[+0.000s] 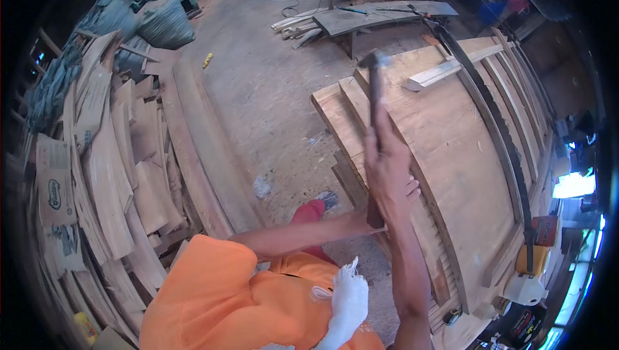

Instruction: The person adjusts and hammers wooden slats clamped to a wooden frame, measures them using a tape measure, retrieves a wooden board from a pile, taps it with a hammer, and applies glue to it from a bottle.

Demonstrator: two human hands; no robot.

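Observation:
My right hand is closed around the handle of a hammer, its thumb lying along the shaft. The hammer stands upright in view, its blurred metal head at the top, over the edge of a large wooden panel. My left arm crosses from the left and passes behind my right wrist. Of my left hand only a few curled fingertips show, beside the right wrist and close to a long wooden strip along the panel. Whatever those fingers hold, if anything, is hidden.
Stacked boards fill the left side, with stuffed sacks behind. A low bench holding tools stands ahead. A dark bar crosses the panel. A tape measure and a white jug are at lower right.

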